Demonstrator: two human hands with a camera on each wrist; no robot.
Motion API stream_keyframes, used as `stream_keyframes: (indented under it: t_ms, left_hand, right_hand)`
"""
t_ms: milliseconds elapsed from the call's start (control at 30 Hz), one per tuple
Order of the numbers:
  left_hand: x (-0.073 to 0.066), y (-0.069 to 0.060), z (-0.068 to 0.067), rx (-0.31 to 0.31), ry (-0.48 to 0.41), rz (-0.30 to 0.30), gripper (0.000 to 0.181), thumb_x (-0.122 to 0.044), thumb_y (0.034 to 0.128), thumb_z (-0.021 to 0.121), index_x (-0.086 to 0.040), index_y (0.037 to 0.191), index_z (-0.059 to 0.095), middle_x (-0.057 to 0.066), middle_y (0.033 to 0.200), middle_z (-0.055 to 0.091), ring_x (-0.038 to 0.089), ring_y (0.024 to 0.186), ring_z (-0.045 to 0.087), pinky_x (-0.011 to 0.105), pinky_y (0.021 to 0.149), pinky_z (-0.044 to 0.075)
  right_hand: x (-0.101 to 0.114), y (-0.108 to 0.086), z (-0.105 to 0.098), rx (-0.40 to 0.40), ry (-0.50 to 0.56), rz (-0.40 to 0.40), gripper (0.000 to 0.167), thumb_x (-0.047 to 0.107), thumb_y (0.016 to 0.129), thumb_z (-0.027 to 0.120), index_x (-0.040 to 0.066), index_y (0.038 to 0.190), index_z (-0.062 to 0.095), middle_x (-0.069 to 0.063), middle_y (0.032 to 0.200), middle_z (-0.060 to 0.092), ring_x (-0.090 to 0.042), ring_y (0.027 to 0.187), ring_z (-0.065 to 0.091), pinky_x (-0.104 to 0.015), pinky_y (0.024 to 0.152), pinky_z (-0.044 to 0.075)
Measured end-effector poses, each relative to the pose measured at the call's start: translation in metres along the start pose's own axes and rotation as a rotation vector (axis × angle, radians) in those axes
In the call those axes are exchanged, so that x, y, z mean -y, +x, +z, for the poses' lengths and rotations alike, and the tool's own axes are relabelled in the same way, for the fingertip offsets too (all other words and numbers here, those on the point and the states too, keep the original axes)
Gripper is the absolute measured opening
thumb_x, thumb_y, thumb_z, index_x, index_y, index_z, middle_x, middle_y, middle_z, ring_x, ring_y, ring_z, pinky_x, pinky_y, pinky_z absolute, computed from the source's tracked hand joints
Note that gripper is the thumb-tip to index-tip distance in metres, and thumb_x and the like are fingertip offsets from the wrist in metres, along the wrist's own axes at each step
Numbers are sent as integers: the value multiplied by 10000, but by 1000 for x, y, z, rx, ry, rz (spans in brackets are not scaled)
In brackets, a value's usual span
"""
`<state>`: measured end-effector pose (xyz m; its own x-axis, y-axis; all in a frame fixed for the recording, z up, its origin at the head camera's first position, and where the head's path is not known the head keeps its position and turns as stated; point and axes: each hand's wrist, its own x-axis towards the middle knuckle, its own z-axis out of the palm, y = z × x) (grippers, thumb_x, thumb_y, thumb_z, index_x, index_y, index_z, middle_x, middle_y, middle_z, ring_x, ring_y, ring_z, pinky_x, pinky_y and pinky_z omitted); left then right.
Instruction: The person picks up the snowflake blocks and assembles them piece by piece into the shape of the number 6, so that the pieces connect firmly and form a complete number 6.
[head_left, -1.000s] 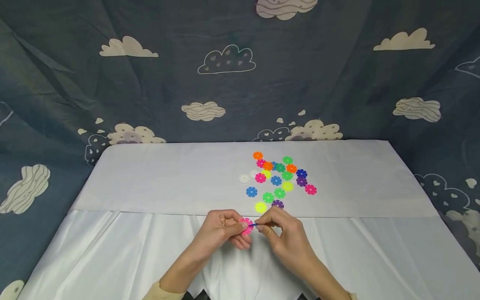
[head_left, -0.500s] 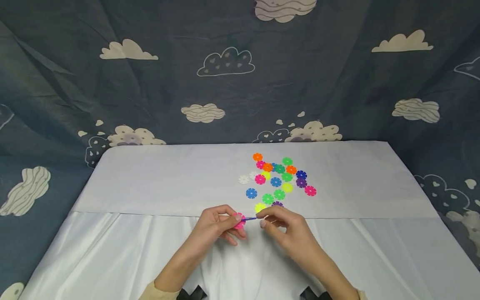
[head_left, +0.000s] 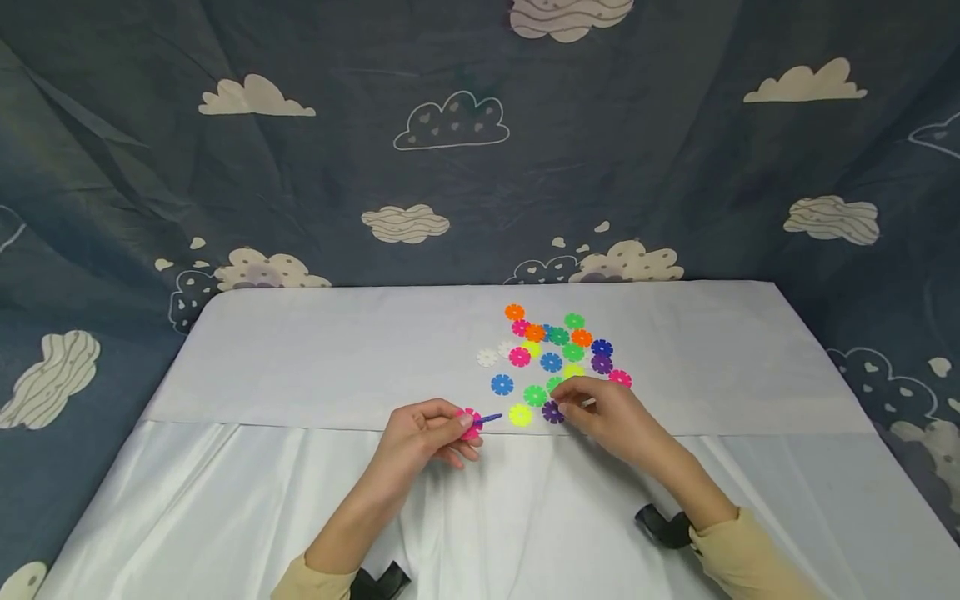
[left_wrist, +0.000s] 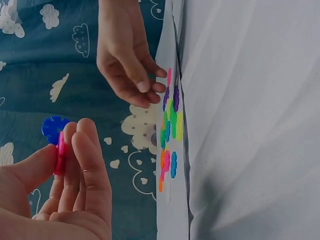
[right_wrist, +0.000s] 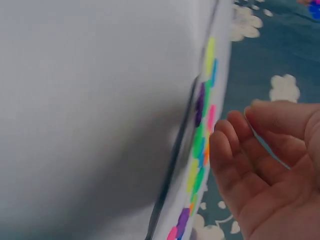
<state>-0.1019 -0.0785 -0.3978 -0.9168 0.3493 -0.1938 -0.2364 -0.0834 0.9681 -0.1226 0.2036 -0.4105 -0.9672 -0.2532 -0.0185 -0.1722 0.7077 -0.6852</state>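
Observation:
My left hand (head_left: 420, 437) pinches a pink notched plastic disc (left_wrist: 60, 152) between thumb and fingers. A blue disc (left_wrist: 52, 129) is slotted into its edge, crosswise to it, and looks like a thin blue bar in the head view. Over the near right of the scattered discs hovers my right hand (head_left: 618, 421), its fingers loosely bent with nothing between them. A purple disc (head_left: 552, 412) lies just beside its fingertips; whether they touch it I cannot tell. Behind those fingers, a green disc (head_left: 554, 384) and a yellow one (head_left: 573, 369) are partly covered.
Several more loose discs lie on the white table (head_left: 315, 358), among them an orange disc (head_left: 514, 312), a blue disc (head_left: 502, 384), a white disc (head_left: 487, 357) and a yellow disc (head_left: 521, 415). A dark cloth with clouds (head_left: 450, 183) hangs behind the table.
My right hand has let go of the blue disc and moved right and forward to the loose discs. My left hand has shifted slightly left and forward, still holding the joined pair.

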Motion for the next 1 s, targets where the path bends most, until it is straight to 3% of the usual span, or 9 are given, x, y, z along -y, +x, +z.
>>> stream_keyframes:
  t_ms: [167,433,767,1000]
  left_hand:
    - [2,1,-1,-14,4,15,222,-165,931,687,40,1001,640,170,857,711,260,728,695,320,672,560]
    - [0,2,-5,-17,14,6,219,-145,936,674,59,998,624,156,847,711,234,707,686,309,673,558]
    - [-3,2,-15,-22,-4,21,193,-54,931,653,80,1055,592,130,825,711,201,680,684,292,661,552]
    - [-1,3,-13,-1,2,26,227,19,937,607,84,1153,586,117,822,689,207,696,689,282,663,551]
  right_hand:
    - [-13,14,0,106,-85,-59,273,53,864,745,117,1127,708,22,1019,666,-157,906,585,-307,796,541]
    - [-26,27,0,248,-96,-84,324,75,854,768,173,1149,676,66,963,602,-155,874,528,-271,760,509]
    - [-20,24,-3,254,-126,-40,230,94,853,770,176,1050,685,67,906,606,-150,859,555,-283,766,527]
    - [-16,12,-14,216,-81,-34,205,87,911,700,136,1109,686,59,988,648,-148,918,589,-335,829,542]
